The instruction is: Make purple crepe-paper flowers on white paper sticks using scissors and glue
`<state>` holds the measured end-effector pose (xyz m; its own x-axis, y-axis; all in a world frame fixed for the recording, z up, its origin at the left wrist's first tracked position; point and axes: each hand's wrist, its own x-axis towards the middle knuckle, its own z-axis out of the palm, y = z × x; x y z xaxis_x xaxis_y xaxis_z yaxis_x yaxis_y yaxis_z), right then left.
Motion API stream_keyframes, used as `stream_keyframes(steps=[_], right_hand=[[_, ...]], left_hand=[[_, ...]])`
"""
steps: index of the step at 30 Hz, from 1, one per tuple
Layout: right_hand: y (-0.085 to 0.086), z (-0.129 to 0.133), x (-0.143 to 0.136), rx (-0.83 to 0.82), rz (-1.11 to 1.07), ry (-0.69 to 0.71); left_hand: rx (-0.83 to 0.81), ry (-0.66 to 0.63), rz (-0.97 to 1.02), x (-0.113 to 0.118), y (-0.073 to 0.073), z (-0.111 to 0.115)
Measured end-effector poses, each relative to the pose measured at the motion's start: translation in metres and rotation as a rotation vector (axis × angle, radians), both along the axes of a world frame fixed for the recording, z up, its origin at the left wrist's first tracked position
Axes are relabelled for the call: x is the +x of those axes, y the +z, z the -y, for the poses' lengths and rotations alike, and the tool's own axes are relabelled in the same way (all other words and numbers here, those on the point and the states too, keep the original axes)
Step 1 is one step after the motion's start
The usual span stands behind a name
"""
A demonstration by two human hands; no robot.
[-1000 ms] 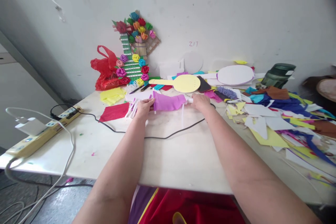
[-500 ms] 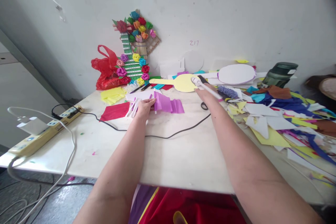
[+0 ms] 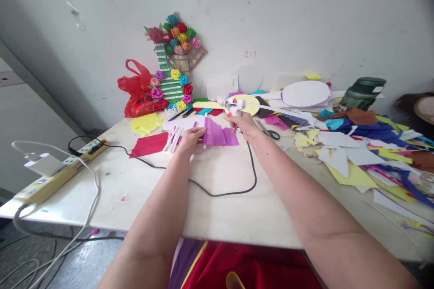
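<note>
My left hand [image 3: 190, 139] pinches the left edge of a piece of purple crepe paper [image 3: 220, 134], where a thin white stick [image 3: 205, 120] stands along that edge. My right hand [image 3: 244, 125] is wrapped around the handle of a white glue gun [image 3: 236, 104], its nozzle pointing left above the purple paper. A long white glue stick [image 3: 271, 109] juts out of the gun's back. Several white sticks [image 3: 174, 139], some purple-tipped, lie left of my left hand, beside red crepe paper [image 3: 148, 143].
The gun's black cable [image 3: 217, 195] loops across the table to a power strip [image 3: 64, 169] at left. Scissors [image 3: 273, 134] lie right of my right hand. Behind stand paper flowers [image 3: 176, 83] and a yellow paddle-shaped card [image 3: 251, 104]. Paper scraps [image 3: 342, 144] and a green bottle [image 3: 363, 94] occupy the right.
My right hand has brought the glue gun left and nearer, over to the purple paper, uncovering the scissors. The cable's loop has shifted. My left hand and the paper's edge have moved slightly right.
</note>
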<state>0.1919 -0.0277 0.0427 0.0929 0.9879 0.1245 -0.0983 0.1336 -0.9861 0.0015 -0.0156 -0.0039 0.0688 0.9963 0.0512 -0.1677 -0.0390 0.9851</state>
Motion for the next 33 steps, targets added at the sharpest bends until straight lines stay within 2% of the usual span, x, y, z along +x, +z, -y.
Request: stream_keyframes(steps=[11, 19, 33], right_hand=[[-0.006, -0.002, 0.017, -0.025, 0.167, 0.242], [-0.007, -0.001, 0.017, -0.060, 0.249, 0.287], [-0.006, 0.001, 0.015, -0.077, 0.288, 0.273]], left_hand=[[-0.029, -0.062, 0.110, -0.002, -0.006, -0.006], [-0.047, -0.070, 0.243, -0.001, -0.008, -0.010], [-0.040, -0.099, 0.336, -0.004, -0.014, -0.017]])
